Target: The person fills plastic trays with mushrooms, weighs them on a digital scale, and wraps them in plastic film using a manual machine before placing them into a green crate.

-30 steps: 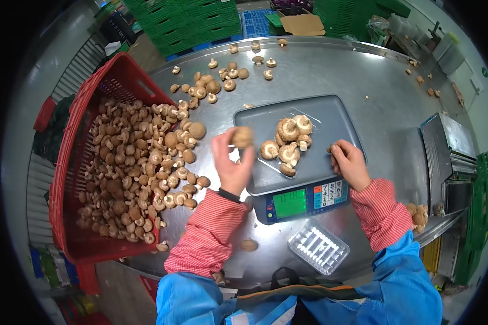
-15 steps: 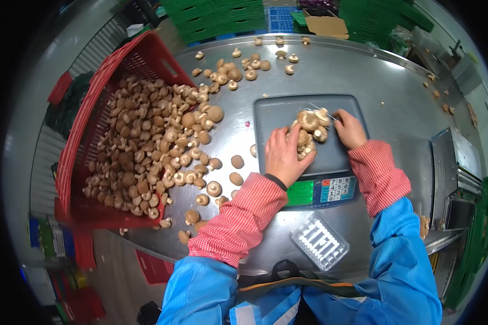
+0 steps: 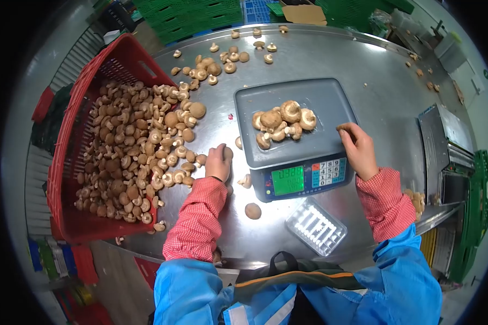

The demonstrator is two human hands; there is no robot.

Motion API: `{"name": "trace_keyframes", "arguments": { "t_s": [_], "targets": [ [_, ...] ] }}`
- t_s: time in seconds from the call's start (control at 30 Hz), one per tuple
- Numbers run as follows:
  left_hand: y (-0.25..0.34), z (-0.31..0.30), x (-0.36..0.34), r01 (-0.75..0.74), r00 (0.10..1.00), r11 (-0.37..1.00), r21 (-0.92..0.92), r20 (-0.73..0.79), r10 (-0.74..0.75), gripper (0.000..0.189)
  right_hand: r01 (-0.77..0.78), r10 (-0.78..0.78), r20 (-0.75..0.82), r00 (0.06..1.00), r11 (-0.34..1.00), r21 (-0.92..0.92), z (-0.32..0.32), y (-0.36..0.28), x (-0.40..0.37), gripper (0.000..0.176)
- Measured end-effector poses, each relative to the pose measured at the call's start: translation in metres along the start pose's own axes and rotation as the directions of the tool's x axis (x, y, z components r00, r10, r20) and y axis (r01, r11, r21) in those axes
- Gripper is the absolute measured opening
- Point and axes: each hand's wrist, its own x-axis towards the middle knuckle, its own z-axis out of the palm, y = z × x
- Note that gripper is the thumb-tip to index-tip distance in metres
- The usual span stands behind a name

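My left hand (image 3: 218, 163) is on the steel table between the crate and the scale, its fingers curled against a brown mushroom (image 3: 228, 154). Past the right edge of the digital scale (image 3: 331, 97) is my right hand (image 3: 359, 150), thumb and fingers drawn together; what they hold, if anything, is hard to see. Several mushrooms (image 3: 290, 111) lie in a clear plastic tray (image 3: 321, 129) on the scale's grey platform. The green display (image 3: 288, 181) is lit. Close to my body, another clear tray (image 3: 316, 226) rests on the table.
A red crate (image 3: 65, 162), tipped toward the table, spills a heap of mushrooms (image 3: 124, 157) at left. Loose mushrooms (image 3: 214, 69) lie along the far side, and one mushroom (image 3: 253, 211) sits before the scale. Metal equipment (image 3: 444, 154) stands at right; green crates (image 3: 187, 19) are stacked behind.
My left hand has left the mushrooms on the scale and moved left and down to the table. My right hand has drawn off the platform. The mushrooms on the scale are now uncovered.
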Motion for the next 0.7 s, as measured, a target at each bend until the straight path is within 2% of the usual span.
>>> {"name": "trace_keyframes", "arguments": {
  "t_s": [0.03, 0.07, 0.1, 0.13, 0.2, 0.27, 0.3, 0.37, 0.4, 0.47, 0.53, 0.57, 0.63, 0.67, 0.7],
  "targets": [
    [0.002, -0.001, -0.002, 0.002, 0.999, 0.998, -0.067, -0.035, -0.004, 0.045, -0.002, 0.002, 0.016, 1.0, 1.0, 0.024, -0.002, -0.007, 0.0, 0.017],
    [0.003, -0.003, -0.001, 0.065, 0.99, 0.994, -0.092, -0.119, -0.076, 0.046, -0.004, 0.002, 0.036, 0.999, 0.999, 0.048, -0.004, -0.015, -0.001, 0.017],
    [0.02, -0.021, -0.004, 0.046, 0.98, 0.981, -0.189, -0.181, -0.081, 0.046, -0.026, 0.022, 0.077, 0.997, 0.999, 0.046, -0.006, -0.024, -0.002, 0.016],
    [0.043, -0.045, -0.005, 0.016, 0.966, 0.96, -0.281, -0.244, -0.088, 0.046, 0.012, -0.022, 0.106, 0.994, 0.995, 0.099, -0.004, -0.031, -0.001, 0.018],
    [0.087, -0.073, -0.01, -0.179, 0.946, 0.879, -0.442, -0.323, 0.03, 0.046, 0.077, -0.111, 0.153, 0.982, 0.974, 0.212, 0.003, -0.045, 0.0, 0.022],
    [0.146, -0.096, -0.016, -0.358, 0.922, 0.826, -0.435, -0.306, 0.239, 0.048, 0.061, -0.124, 0.245, 0.962, 0.967, 0.247, 0.011, -0.076, 0.004, 0.028],
    [0.165, -0.098, -0.015, -0.48, 0.874, 0.772, -0.417, -0.301, 0.381, 0.047, 0.057, -0.135, 0.288, 0.948, 0.963, 0.264, 0.016, -0.087, 0.007, 0.031],
    [0.203, -0.09, -0.015, -0.585, 0.811, 0.664, -0.466, -0.308, 0.498, 0.048, 0.073, -0.198, 0.301, 0.933, 0.922, 0.381, 0.03, -0.091, 0.016, 0.034],
    [0.214, -0.086, -0.015, -0.576, 0.813, 0.655, -0.488, -0.261, 0.52, 0.054, 0.082, -0.232, 0.303, 0.925, 0.897, 0.435, 0.033, -0.09, 0.022, 0.036],
    [0.22, -0.085, -0.013, -0.55, 0.827, 0.651, -0.524, -0.236, 0.509, 0.063, -0.104, -0.12, 0.333, 0.935, 0.805, 0.584, 0.027, -0.08, 0.035, 0.034],
    [0.204, -0.079, -0.006, -0.509, 0.858, 0.8, -0.318, -0.256, 0.445, 0.068, -0.088, -0.025, 0.25, 0.968, 0.898, 0.431, 0.023, -0.048, 0.062, 0.035],
    [0.195, -0.072, -0.002, -0.471, 0.87, 0.857, -0.209, -0.267, 0.413, 0.07, -0.084, -0.016, 0.23, 0.973, 0.906, 0.416, 0.025, -0.026, 0.077, 0.036],
    [0.181, -0.049, 0.003, -0.416, 0.906, 0.89, -0.189, -0.177, 0.385, 0.07, -0.129, 0.064, 0.206, 0.976, 0.938, 0.323, 0.042, 0.01, 0.104, 0.036],
    [0.175, -0.039, 0.006, -0.39, 0.919, 0.904, -0.175, -0.133, 0.371, 0.071, -0.092, 0.021, 0.239, 0.971, 0.953, 0.288, 0.052, 0.02, 0.105, 0.036],
    [0.173, -0.029, 0.008, -0.393, 0.914, 0.916, -0.082, -0.141, 0.38, 0.068, -0.052, -0.02, 0.271, 0.962, 0.965, 0.255, 0.062, 0.027, 0.107, 0.037]
  ]
}}
